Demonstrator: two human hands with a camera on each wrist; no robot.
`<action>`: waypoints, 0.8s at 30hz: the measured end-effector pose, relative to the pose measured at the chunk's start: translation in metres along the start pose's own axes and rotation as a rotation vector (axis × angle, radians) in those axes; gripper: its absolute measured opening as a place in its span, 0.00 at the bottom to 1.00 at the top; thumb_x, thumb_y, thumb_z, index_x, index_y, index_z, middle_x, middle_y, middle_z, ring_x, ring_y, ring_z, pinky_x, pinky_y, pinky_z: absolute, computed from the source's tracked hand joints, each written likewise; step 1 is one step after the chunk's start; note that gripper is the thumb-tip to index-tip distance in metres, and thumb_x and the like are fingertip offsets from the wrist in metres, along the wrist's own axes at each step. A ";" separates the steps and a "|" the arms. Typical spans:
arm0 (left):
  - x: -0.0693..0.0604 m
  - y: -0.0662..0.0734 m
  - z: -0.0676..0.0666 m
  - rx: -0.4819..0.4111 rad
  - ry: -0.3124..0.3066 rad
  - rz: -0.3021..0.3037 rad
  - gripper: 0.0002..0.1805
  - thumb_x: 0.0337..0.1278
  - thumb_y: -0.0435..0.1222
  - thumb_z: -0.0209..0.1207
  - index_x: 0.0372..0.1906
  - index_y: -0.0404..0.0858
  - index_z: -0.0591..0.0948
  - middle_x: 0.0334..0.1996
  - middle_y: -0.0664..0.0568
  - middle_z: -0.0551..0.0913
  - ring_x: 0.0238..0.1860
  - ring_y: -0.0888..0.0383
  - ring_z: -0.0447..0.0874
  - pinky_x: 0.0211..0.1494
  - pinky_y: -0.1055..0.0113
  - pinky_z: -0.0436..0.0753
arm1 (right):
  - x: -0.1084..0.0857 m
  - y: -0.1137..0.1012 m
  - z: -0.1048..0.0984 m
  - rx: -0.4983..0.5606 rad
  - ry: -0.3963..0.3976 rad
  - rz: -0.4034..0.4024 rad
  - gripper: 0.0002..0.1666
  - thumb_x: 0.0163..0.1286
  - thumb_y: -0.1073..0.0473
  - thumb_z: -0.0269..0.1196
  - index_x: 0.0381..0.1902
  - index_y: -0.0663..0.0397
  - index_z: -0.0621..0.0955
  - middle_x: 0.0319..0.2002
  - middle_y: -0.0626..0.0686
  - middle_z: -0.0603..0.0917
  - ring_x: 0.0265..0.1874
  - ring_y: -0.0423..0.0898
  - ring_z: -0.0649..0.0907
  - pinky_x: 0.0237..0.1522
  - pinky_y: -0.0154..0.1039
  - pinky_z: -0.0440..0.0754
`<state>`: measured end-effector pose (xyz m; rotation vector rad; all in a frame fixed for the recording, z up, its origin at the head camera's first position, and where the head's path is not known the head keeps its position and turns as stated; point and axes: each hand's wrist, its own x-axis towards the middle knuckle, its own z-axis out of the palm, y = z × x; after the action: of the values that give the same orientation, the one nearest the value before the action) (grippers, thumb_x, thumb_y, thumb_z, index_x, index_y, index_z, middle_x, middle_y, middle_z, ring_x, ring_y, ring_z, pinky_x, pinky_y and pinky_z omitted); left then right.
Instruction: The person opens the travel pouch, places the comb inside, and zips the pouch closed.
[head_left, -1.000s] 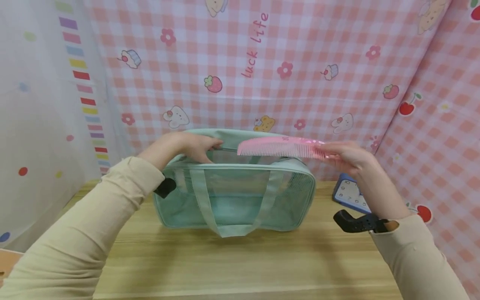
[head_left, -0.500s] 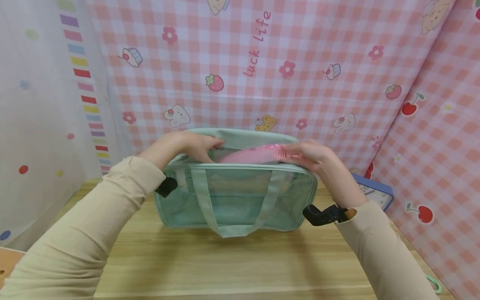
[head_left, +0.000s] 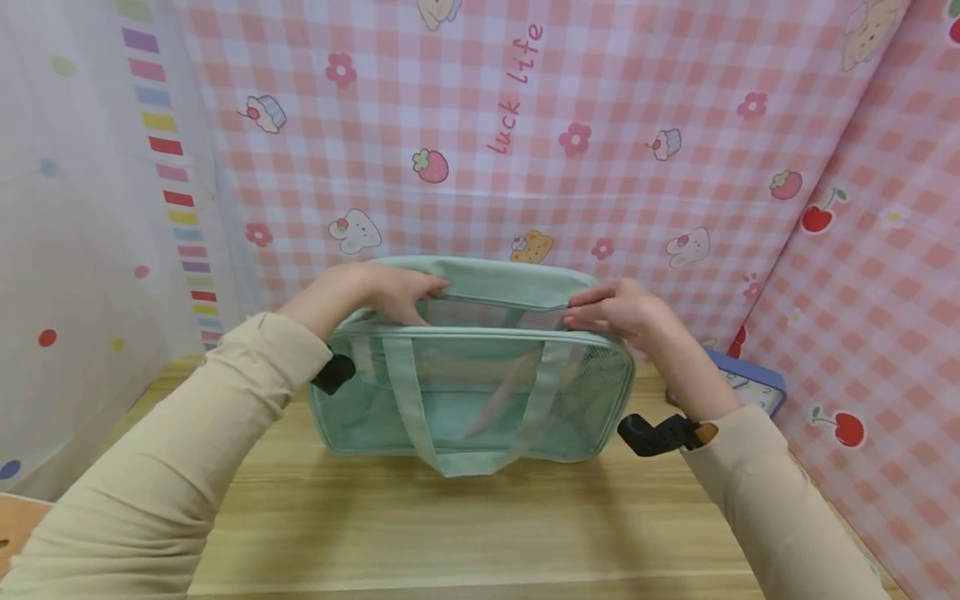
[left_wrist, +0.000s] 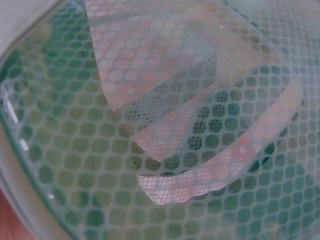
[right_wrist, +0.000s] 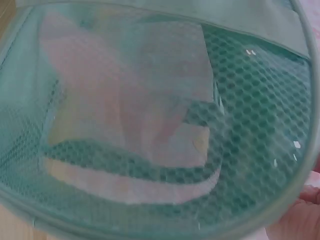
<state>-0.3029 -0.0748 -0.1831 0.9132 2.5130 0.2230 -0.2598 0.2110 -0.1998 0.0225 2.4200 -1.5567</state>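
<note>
Head view: right hand (head_left: 621,312) empty, fingers extended; left hand (head_left: 393,293) spread at mouth of green bag (head_left: 480,332). Pink comb (head_left: 501,392) tilted inside, blurred; skewed landing might snag teeth on side mesh (head_left: 602,367).

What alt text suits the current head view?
Left hand and right hand at the open top of a translucent green handbag on a wood-grain table, a pink comb slanting inside. A blue clock is partly behind the right forearm.
</note>
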 end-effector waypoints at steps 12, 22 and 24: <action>-0.006 -0.002 0.003 0.017 0.081 0.023 0.38 0.63 0.39 0.51 0.70 0.30 0.47 0.68 0.38 0.57 0.69 0.43 0.55 0.71 0.52 0.59 | -0.016 0.001 -0.014 0.095 0.046 -0.068 0.27 0.68 0.63 0.53 0.60 0.76 0.63 0.27 0.42 0.83 0.31 0.35 0.84 0.43 0.29 0.82; -0.048 -0.020 0.029 -0.090 0.450 0.130 0.31 0.62 0.45 0.52 0.65 0.34 0.62 0.64 0.40 0.65 0.64 0.45 0.65 0.64 0.49 0.70 | -0.019 -0.003 -0.008 0.089 0.033 -0.142 0.27 0.68 0.63 0.53 0.59 0.78 0.64 0.25 0.40 0.83 0.31 0.35 0.84 0.41 0.28 0.83; -0.058 -0.024 0.038 -0.098 0.539 0.131 0.31 0.61 0.46 0.54 0.64 0.35 0.64 0.63 0.41 0.68 0.63 0.45 0.66 0.63 0.49 0.70 | -0.019 -0.002 -0.006 0.096 0.032 -0.144 0.27 0.68 0.62 0.54 0.59 0.77 0.64 0.26 0.41 0.84 0.30 0.35 0.84 0.41 0.28 0.83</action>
<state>-0.2590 -0.1305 -0.2029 1.0920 2.8882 0.7123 -0.2437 0.2181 -0.1909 -0.1120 2.4164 -1.7468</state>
